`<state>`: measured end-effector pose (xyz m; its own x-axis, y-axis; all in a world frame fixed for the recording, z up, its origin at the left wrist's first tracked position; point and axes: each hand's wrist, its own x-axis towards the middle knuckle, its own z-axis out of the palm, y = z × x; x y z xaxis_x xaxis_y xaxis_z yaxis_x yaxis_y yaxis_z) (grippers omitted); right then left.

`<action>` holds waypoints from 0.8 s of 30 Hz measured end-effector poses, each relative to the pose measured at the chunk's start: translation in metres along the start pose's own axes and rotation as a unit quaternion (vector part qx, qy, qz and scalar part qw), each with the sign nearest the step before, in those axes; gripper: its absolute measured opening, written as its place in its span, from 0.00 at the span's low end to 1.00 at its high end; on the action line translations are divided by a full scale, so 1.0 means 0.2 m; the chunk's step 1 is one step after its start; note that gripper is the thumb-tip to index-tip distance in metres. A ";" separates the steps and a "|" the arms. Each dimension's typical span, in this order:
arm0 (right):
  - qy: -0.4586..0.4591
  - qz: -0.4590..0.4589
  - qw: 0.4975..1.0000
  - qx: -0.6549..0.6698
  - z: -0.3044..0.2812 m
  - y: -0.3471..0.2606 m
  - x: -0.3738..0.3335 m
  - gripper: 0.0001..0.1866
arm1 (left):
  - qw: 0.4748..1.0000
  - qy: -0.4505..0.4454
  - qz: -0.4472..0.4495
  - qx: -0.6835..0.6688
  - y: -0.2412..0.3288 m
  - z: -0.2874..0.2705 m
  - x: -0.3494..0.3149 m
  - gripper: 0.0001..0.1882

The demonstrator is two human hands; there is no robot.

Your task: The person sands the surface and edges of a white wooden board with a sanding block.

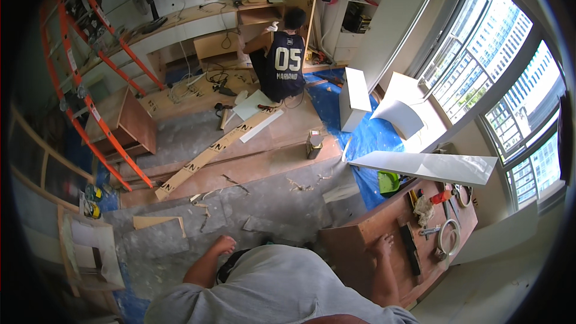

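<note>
Two bare hands in view, one at the bench and one over the floor. Right hand [382,246] has its fingers spread, grasping nothing visible, and seems to rest on the wooden bench [393,211] at the person's right, just beside a long dark bar [411,249]. Left hand [223,245] hangs near the body above the grey floor [276,216]; fingers look curled, can't tell if clenched or holding something small. On the bench past the bar: a pale ring [448,237], a metal tool [429,230], a crumpled rag [423,210] and a red bottle [442,197]. Beyond the bench, a white board [426,167] lies above a green dustpan [389,181], with blue sheeting [384,135] around. Ahead, a can [314,144] stands on brown boarding, and a long plank [216,155] lies slantwise to its left. Further off, another person [288,60] in a dark jersey sits facing away, near a long counter. Orange ladder [108,132] on the left, fan [150,9] on the counter, windows [480,42] on the right.
</note>
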<state>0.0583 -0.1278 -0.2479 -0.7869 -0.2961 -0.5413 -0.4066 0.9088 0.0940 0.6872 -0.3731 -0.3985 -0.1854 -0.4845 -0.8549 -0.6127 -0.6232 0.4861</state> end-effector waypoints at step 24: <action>0.020 -0.001 0.999 0.037 0.02 0.02 0.02 0.68 | 0.994 -0.027 -0.002 0.109 0.27 0.02 0.03 0.12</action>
<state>0.0552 -0.1242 -0.2531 -0.8049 -0.3075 -0.5076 -0.3730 0.9273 0.0297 0.6513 -0.4072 -0.3786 -0.2202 -0.4456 -0.8677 -0.7639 -0.4743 0.4375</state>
